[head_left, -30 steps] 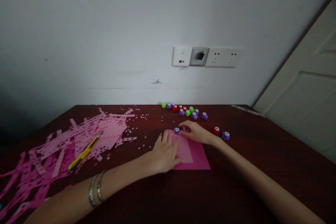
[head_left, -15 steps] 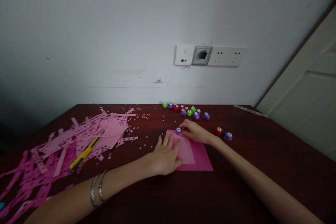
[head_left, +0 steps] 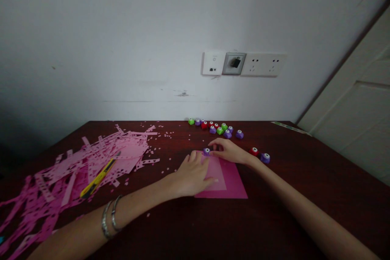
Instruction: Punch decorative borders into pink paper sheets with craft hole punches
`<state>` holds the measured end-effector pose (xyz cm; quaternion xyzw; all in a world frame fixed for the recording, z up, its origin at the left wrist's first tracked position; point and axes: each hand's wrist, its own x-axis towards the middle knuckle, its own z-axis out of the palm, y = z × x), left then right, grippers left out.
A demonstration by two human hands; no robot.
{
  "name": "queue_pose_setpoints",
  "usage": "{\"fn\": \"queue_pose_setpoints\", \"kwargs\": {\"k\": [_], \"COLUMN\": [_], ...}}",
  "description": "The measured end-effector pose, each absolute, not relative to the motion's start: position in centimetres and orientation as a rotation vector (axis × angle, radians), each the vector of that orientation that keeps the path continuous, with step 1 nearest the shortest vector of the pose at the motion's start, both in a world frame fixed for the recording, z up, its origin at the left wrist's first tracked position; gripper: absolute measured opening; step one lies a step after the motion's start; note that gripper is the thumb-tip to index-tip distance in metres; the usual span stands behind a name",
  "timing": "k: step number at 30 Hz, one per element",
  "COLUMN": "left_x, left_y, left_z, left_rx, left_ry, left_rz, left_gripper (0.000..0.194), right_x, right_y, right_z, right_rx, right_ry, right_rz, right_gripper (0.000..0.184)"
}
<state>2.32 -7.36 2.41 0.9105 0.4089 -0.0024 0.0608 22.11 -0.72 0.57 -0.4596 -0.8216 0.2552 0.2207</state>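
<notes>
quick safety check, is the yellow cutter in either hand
No, the yellow cutter lies on the pink scraps, away from the left hand and right hand.

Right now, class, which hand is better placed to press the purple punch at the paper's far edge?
Probably the right hand: its fingers are right by the purple punch. The left hand lies across the light pink sheet, so it seems better suited to steadying that.

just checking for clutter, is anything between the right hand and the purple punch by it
Nothing visible stands between the right hand and the purple punch: that hand is right at its right side. The left hand rests on the pink sheets, to the punch's near left.
</notes>
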Motion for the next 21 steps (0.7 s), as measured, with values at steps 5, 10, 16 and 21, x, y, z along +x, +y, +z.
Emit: {"fn": "queue_pose_setpoints", "kwargs": {"k": [5, 10, 16, 21], "left_x": [2.2, 2.6, 2.8, 3.1], "left_y": [-2.7, 1.8, 3.1, 3.5], "left_z": [4.7, 4.0, 3.2, 2.9], "left_rx": [2.469, 2.099, 1.878, 1.794], "left_ry": [1.300, 1.218, 1.148, 1.092], "left_rz": [0.200, -0.012, -0.187, -0.252], "left_gripper": [0.037, 0.041, 0.046, 0.037], "right_x": [22.5, 21.8, 20.7, 20.1], "right_y": [-0.8, -1.1, -0.6, -0.9], "right_z": [1.7, 2.0, 1.7, 2.3], "right_rx": [-1.493, -1.551, -1.671, -1.720], "right_ry": [-2.064, -1.977, -1.955, -1.943], "right_rz": [1.108, 1.446, 1.618, 1.681], "right_gripper": [0.034, 0.045, 0.048, 0.047]}}
